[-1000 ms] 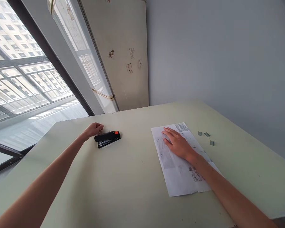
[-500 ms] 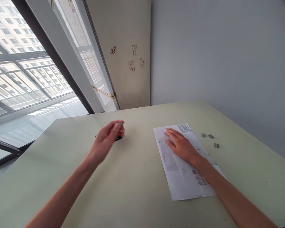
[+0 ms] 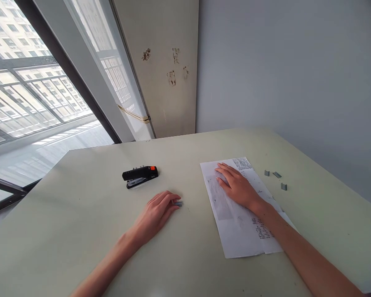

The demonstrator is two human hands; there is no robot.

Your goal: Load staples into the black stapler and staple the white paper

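Fingers of the left hand [image 3: 156, 214] pinch a small grey strip of staples [image 3: 177, 203] down onto the pale green table [image 3: 80, 231], well short of the black stapler with an orange tab [image 3: 140, 176] — the right hand [image 3: 236, 187] lies flat, fingers spread, pinning the printed white sheets of paper [image 3: 235, 231], likely against sliding.

Head camera looks forward and down (close) over the table [image 3: 179, 255].

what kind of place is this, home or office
Probably a plain desk in a high-rise flat or office; I can't tell which. A pale green table holds a black stapler with an orange tip and printed white paper sheets, beside a large window facing apartment blocks.
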